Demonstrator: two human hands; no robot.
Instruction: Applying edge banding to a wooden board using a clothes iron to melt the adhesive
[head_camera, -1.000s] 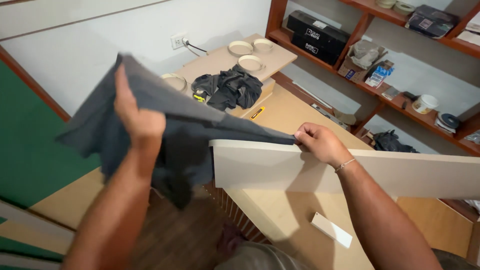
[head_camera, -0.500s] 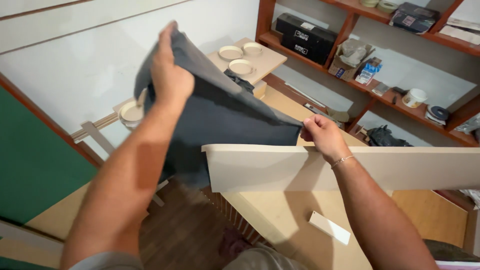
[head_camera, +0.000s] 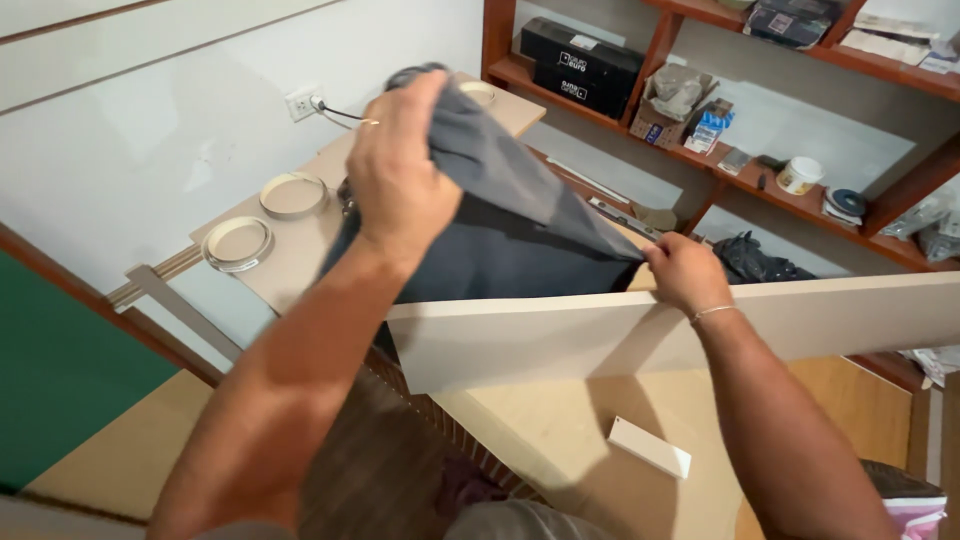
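Observation:
My left hand (head_camera: 400, 175) is raised and grips the upper edge of a dark grey cloth (head_camera: 505, 225), which hangs stretched down toward a long pale board (head_camera: 560, 335) standing on its edge. My right hand (head_camera: 685, 272) pinches the cloth's lower right corner against the board's top edge and steadies the board. The cloth covers the space behind the board, and its lower part is hidden by it.
A light wooden worktop (head_camera: 560, 440) lies below the board with a small white block (head_camera: 650, 447) on it. Round rings (head_camera: 237, 243) sit on a pale panel at the left. Wooden shelves (head_camera: 760, 175) with boxes and a white tub (head_camera: 800, 175) line the back right wall.
My left hand has swung the cloth up and to the right, from the left side to over the middle. My right hand has stayed on the board's top edge, still pinching the cloth.

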